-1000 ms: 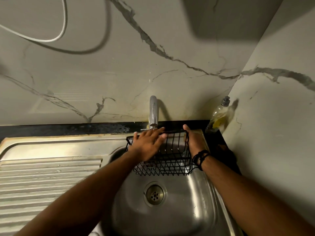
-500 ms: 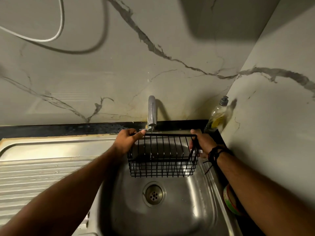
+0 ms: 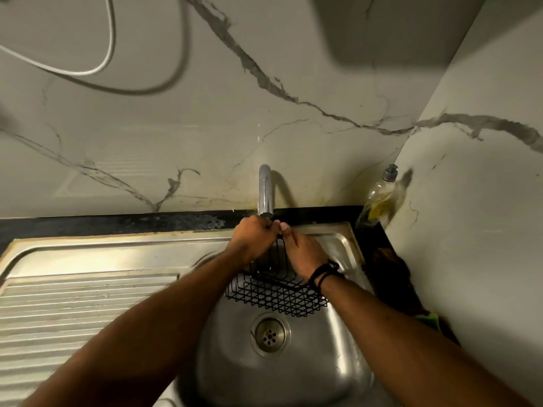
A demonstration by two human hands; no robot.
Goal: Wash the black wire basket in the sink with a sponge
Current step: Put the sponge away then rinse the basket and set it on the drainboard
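Because the drain (image 3: 269, 333) sits open at the near end of the sink (image 3: 346, 362), right under the basket (image 3: 276, 292), water running off the wires has a clear path out, but the basket itself could drop onto the steel if either grip slackens, since it looks lifted and tilted over the bowl with only its far rim held. Both forearms reach in from the near edge and converge over it. Past the mesh floor, the left hand (image 3: 254, 240) and the right hand (image 3: 302, 252) meet almost knuckle to knuckle, fingers curled over the raised wire rim, each appearing to pinch it; a dark cord band circles the right wrist. With the hands so close together the basket could swing or twist. Just beyond the fingertips hangs the tap (image 3: 265, 190), near enough to knock. No sponge is visible, nor can I tell whether water is running. Farther right stands a soap bottle (image 3: 379, 198) against the wall.
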